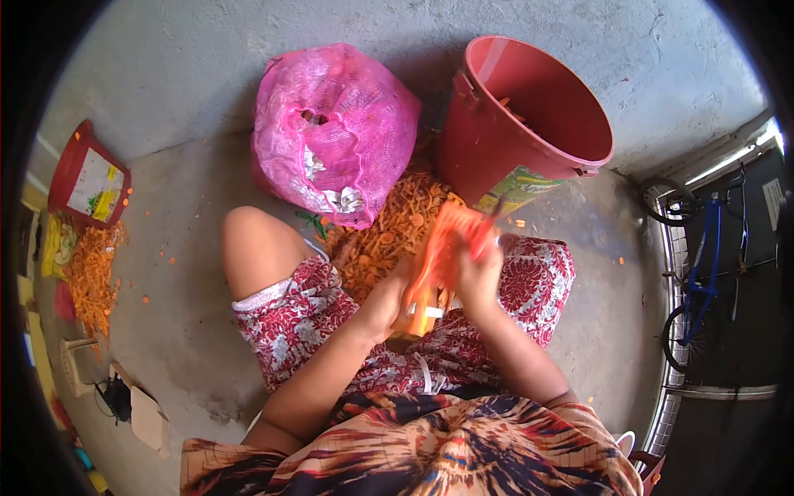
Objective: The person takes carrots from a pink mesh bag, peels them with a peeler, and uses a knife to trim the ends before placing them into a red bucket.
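Note:
Between my knees I hold an orange, elongated object (451,240), blurred by motion, over a heap of orange peelings (385,248). My left hand (387,302) is wrapped round its lower left side, near a yellow part with a white strip. Against its upper right side is my right hand (480,269), closed round something red that is smeared by motion. Round orange slices lie among the peelings. Just behind the heap sit a pink mesh sack (339,132) with pale contents and a large red bucket (471,140) with a few orange bits inside.
At the far left a red container (66,178) stands by a second heap of orange peelings (91,273). Cardboard pieces (149,417) lie at the lower left. A blue bicycle (703,273) is at the right. A grey wall (190,74) rises behind the sack.

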